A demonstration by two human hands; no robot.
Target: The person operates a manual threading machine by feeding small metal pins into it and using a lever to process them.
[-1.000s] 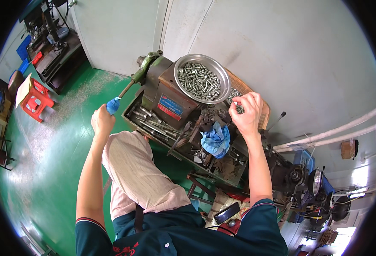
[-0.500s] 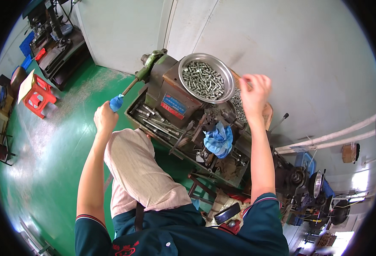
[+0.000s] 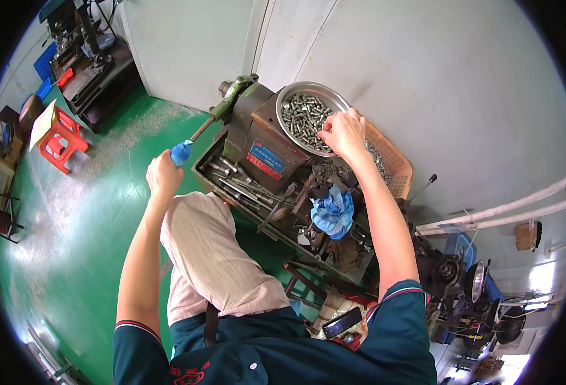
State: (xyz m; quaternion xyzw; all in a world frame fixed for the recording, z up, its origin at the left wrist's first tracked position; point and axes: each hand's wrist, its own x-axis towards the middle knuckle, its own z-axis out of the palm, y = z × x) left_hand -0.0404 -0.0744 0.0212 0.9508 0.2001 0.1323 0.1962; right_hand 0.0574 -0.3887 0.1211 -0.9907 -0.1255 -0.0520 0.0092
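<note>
My left hand is closed round the end of a machine lever, just below the blue wrapping on its grip. Over the right side of a round metal bowl is my right hand, fingers curled and thumb pressed in. Small silvery metal pins fill the bowl. Whatever the right fingertips pinch is too small to make out. The bowl rests on top of a green and brown bench machine. Behind my right wrist stands an orange basket holding more metal pieces.
A crumpled blue cloth lies on the machine's front. Metal rods and sockets lie in its tray. A thin black-knobbed lever sticks up at the right. Red stools stand left on the green floor. A phone lies near my right side.
My right hand has come left and slightly down, from above the basket to the bowl, its fingers curling in. My left hand stays on the lever. The whole view has shifted slightly.
</note>
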